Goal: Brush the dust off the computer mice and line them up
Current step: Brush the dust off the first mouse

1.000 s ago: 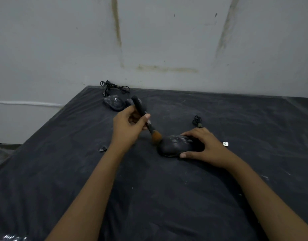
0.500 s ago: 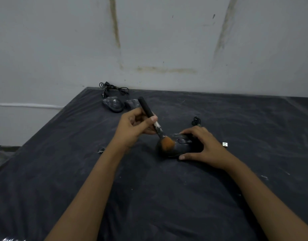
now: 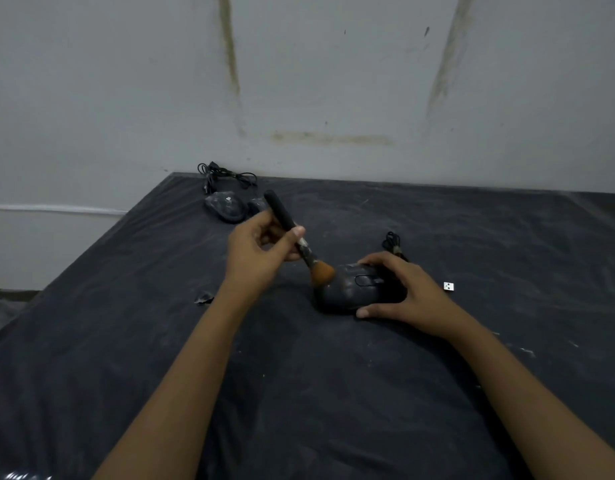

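Observation:
A dusty black mouse [image 3: 354, 289] lies on the dark cloth-covered table [image 3: 299, 393]. My right hand [image 3: 406, 292] grips it from the right, thumb at its near side and fingers over its far side. My left hand [image 3: 261, 252] holds a black-handled brush [image 3: 292, 230] whose orange bristles touch the mouse's left end. The mouse's coiled cable [image 3: 392, 242] lies just behind my right hand. Two more dusty mice [image 3: 226, 207] sit at the far left of the table, one partly hidden by the brush handle.
A tangle of black cable [image 3: 226, 176] lies by the wall behind the far mice. A small white USB dongle [image 3: 448, 286] sits right of my right hand. A dark scrap [image 3: 204, 298] lies left of my left forearm. The table's left edge drops off.
The brush has swept back from the top of the mouse to its left end. My right hand and the mouse have stayed in place.

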